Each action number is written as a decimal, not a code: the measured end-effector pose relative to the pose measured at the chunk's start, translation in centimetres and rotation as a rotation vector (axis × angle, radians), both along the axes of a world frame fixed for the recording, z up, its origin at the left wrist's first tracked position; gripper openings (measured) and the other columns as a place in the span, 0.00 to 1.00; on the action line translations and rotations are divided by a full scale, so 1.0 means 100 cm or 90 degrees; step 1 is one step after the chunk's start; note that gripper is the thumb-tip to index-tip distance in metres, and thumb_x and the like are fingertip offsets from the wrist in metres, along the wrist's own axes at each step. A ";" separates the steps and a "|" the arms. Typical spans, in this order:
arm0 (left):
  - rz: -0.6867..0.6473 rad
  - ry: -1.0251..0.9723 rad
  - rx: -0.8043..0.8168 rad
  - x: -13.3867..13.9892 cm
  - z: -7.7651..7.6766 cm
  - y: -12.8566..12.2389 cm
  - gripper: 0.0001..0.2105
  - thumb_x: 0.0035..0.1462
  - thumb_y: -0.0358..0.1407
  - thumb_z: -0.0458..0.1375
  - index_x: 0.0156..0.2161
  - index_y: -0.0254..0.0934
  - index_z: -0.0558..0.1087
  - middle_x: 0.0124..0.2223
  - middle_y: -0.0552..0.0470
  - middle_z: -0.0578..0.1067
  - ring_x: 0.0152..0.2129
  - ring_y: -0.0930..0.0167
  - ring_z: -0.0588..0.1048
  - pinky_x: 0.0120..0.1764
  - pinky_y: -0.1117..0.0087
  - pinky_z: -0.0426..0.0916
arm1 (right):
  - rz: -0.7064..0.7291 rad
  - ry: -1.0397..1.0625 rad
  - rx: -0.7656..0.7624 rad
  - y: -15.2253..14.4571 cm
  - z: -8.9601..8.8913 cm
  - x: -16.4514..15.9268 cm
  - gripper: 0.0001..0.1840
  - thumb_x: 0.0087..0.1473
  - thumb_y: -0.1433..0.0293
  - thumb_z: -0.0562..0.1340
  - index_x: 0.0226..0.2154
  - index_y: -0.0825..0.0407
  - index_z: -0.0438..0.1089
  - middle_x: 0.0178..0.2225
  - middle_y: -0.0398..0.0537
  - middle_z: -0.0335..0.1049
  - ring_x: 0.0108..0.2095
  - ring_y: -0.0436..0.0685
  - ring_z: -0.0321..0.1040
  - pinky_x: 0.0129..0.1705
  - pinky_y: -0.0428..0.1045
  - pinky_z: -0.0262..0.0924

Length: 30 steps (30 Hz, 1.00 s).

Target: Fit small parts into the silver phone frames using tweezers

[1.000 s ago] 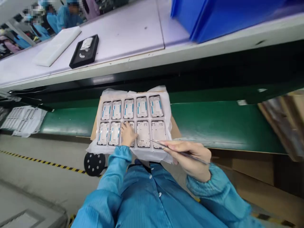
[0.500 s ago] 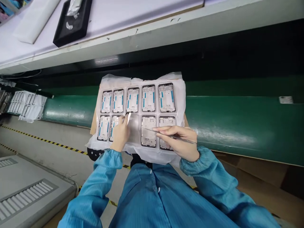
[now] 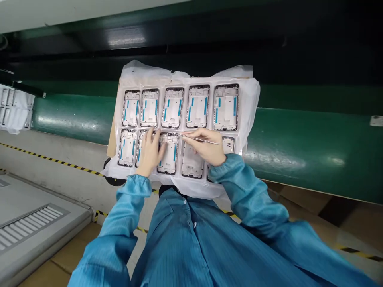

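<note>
A thin clear plastic tray holds two rows of phone middle frames, most bearing narrow blue strips. My left hand lies open with fingers spread over the front row, its thumb at the left edge of a phone frame in the middle pocket. Slim metal tweezers are pinched in my right hand. Their tips are near the top right corner of that same frame. Right of it sits a phone frame without visible blue strips, partly covered by my right hand. The last front-row frame is mostly hidden.
Under the tray are white wrapping sheet and cardboard. A green conveyor belt runs behind and to both sides. More wrapped frames lie on it at far left. A grey vented cabinet stands at lower left.
The front-row middle pocket, bare before, now holds a phone frame with blue strips. My left hand has opened out, and the tweezers have moved left and back. The view has tipped down.
</note>
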<state>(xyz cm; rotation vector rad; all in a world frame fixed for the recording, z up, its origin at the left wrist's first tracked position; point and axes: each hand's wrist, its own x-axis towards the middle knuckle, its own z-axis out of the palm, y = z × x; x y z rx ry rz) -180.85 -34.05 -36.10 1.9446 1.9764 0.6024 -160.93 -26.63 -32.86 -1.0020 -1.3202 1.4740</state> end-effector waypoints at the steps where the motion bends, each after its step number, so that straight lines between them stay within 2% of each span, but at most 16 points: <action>1: -0.032 0.010 -0.008 -0.007 -0.004 0.002 0.24 0.68 0.41 0.51 0.65 0.34 0.61 0.68 0.34 0.60 0.67 0.52 0.56 0.66 0.45 0.55 | 0.013 -0.005 -0.008 0.004 -0.009 -0.006 0.18 0.48 0.54 0.74 0.25 0.50 0.74 0.36 0.52 0.82 0.31 0.59 0.79 0.22 0.49 0.71; 3: -0.068 0.008 -0.021 -0.013 -0.014 0.003 0.25 0.69 0.42 0.50 0.66 0.34 0.59 0.70 0.35 0.57 0.69 0.54 0.52 0.68 0.46 0.52 | 0.043 -0.020 -0.018 0.011 -0.024 -0.014 0.19 0.48 0.53 0.74 0.24 0.51 0.74 0.36 0.52 0.82 0.33 0.61 0.80 0.27 0.52 0.74; 5: -0.059 -0.001 -0.018 -0.013 -0.021 0.002 0.25 0.70 0.42 0.48 0.67 0.34 0.59 0.71 0.36 0.58 0.70 0.56 0.51 0.68 0.48 0.52 | 0.073 -0.037 -0.014 0.015 -0.038 -0.019 0.19 0.49 0.53 0.74 0.24 0.51 0.74 0.35 0.52 0.82 0.35 0.61 0.80 0.33 0.54 0.76; 10: -0.041 -0.023 -0.008 -0.009 -0.025 -0.003 0.24 0.69 0.42 0.49 0.65 0.34 0.61 0.70 0.38 0.59 0.70 0.59 0.52 0.69 0.51 0.52 | 0.092 -0.069 0.008 0.015 -0.059 -0.020 0.18 0.51 0.53 0.72 0.24 0.50 0.74 0.35 0.50 0.82 0.40 0.62 0.80 0.45 0.56 0.75; 20: -0.079 0.039 -0.061 -0.009 -0.018 -0.002 0.23 0.68 0.40 0.48 0.65 0.37 0.64 0.73 0.39 0.53 0.70 0.56 0.51 0.68 0.48 0.49 | 0.093 -0.084 0.044 0.011 -0.066 -0.021 0.16 0.54 0.54 0.71 0.27 0.48 0.76 0.37 0.48 0.82 0.42 0.62 0.79 0.48 0.56 0.74; 30: -0.084 0.082 -0.072 -0.007 -0.014 0.001 0.24 0.67 0.38 0.49 0.66 0.36 0.64 0.73 0.39 0.53 0.70 0.55 0.51 0.68 0.48 0.49 | 0.105 -0.078 0.050 0.012 -0.068 -0.021 0.13 0.55 0.56 0.70 0.29 0.48 0.77 0.37 0.48 0.82 0.42 0.61 0.79 0.49 0.56 0.73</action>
